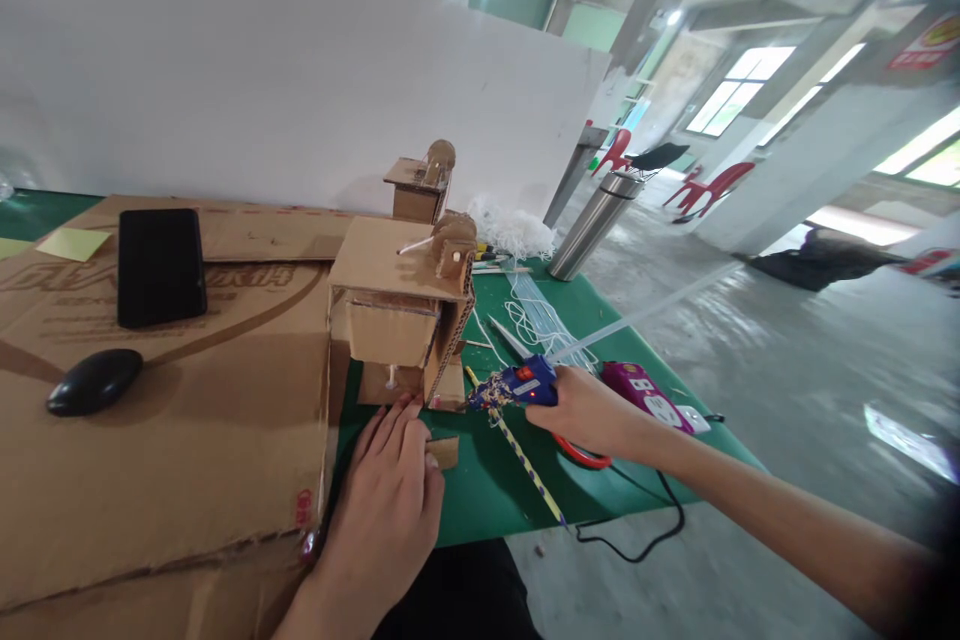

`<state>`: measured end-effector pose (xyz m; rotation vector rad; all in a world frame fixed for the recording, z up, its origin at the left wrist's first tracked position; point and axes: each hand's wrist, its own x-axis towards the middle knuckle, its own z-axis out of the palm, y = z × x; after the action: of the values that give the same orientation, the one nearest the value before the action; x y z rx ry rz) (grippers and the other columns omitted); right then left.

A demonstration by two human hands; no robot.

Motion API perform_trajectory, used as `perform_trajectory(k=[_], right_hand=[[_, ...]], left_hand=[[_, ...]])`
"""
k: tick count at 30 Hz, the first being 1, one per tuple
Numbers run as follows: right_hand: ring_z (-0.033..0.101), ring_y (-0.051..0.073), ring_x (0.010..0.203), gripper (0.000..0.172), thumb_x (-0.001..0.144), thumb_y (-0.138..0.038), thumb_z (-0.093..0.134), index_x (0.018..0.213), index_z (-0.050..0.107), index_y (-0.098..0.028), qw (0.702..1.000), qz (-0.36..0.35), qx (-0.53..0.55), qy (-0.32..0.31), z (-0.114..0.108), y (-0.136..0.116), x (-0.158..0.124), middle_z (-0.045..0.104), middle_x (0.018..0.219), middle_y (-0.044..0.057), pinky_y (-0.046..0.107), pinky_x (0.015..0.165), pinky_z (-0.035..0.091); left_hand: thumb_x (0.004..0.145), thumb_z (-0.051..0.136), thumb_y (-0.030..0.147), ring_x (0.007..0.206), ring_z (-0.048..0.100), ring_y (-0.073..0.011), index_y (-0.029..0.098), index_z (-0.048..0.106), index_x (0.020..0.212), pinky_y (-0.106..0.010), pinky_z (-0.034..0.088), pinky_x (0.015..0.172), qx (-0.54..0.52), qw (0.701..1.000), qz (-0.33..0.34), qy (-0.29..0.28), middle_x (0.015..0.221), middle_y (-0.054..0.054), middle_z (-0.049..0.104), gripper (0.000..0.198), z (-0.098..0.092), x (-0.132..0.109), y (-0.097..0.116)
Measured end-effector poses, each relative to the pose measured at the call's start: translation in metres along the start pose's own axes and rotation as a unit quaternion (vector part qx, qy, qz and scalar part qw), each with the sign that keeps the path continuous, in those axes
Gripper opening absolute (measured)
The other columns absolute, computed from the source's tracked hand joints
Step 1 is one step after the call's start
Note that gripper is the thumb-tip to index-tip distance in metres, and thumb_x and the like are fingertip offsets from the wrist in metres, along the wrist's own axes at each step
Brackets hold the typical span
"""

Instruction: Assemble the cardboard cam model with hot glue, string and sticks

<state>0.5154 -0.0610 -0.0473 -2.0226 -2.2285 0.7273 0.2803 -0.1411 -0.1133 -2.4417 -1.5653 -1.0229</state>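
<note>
My right hand (592, 410) is wrapped round a blue hot glue gun (534, 382), its red light showing and a long clear glue stick (645, 315) jutting from the back. Strands of dried glue cover the gun's front, and its tip is close to the lower right corner of a cardboard model (405, 260). My left hand (397, 485) lies with fingers stretched forward, fingertips at the model's cardboard base. A small cardboard strip (445, 452) shows beside the left thumb, partly hidden. Under the gun lies a yellow patterned pencil (532, 470).
Orange-handled scissors (581, 453), a purple power strip (649, 398), white string (525, 305) and a steel flask (598, 225) are on the green table. Left, a large cardboard box (247, 420) bears a black tablet (160, 267) and a black mouse (94, 382). A black cable (637, 560) hangs over the front edge.
</note>
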Motion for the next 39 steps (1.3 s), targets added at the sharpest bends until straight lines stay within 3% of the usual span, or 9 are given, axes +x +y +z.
perform_trajectory(k=[13,32,36,39], right_hand=[[0.034,0.010,0.050,0.024,0.073,-0.025,0.057,0.058,0.040,-0.021,1.000,0.009,0.003,-0.005,-0.002,0.003,-0.003,0.040,0.051,-0.005,0.025,0.048,0.029],[0.034,0.010,0.052,0.021,0.073,-0.023,0.057,0.059,0.041,-0.021,1.000,-0.007,0.000,0.023,-0.001,0.008,-0.003,0.042,0.054,-0.005,0.026,0.052,0.031],[0.038,0.010,0.048,0.026,0.076,-0.033,0.062,0.061,0.044,-0.021,0.999,0.018,0.041,-0.001,-0.006,0.007,-0.006,0.044,0.051,-0.005,0.024,0.046,0.032],[0.044,0.011,0.042,0.029,0.078,-0.046,0.064,0.074,0.049,-0.021,0.995,0.037,0.091,-0.032,-0.015,0.010,-0.010,0.050,0.048,-0.005,0.023,0.040,0.033]], left_hand=[[0.088,0.038,0.007,0.112,0.066,-0.0274,0.018,0.051,0.102,-0.050,0.054,0.096,0.000,1.000,-0.007,-0.012,0.115,-0.016,0.069,0.022,0.001,0.000,0.000],[0.090,0.037,0.007,0.113,0.064,-0.0284,0.018,0.049,0.100,-0.053,0.054,0.094,-0.011,1.000,-0.016,-0.022,0.113,-0.017,0.068,0.019,0.002,0.000,0.000],[0.090,0.037,0.007,0.114,0.064,-0.0276,0.019,0.049,0.097,-0.052,0.054,0.096,-0.010,1.000,-0.013,-0.024,0.113,-0.016,0.068,0.018,0.002,0.000,0.000],[0.090,0.038,0.007,0.113,0.064,-0.0276,0.019,0.049,0.096,-0.052,0.054,0.097,-0.010,1.000,-0.010,-0.023,0.113,-0.016,0.068,0.017,0.001,0.000,0.000]])
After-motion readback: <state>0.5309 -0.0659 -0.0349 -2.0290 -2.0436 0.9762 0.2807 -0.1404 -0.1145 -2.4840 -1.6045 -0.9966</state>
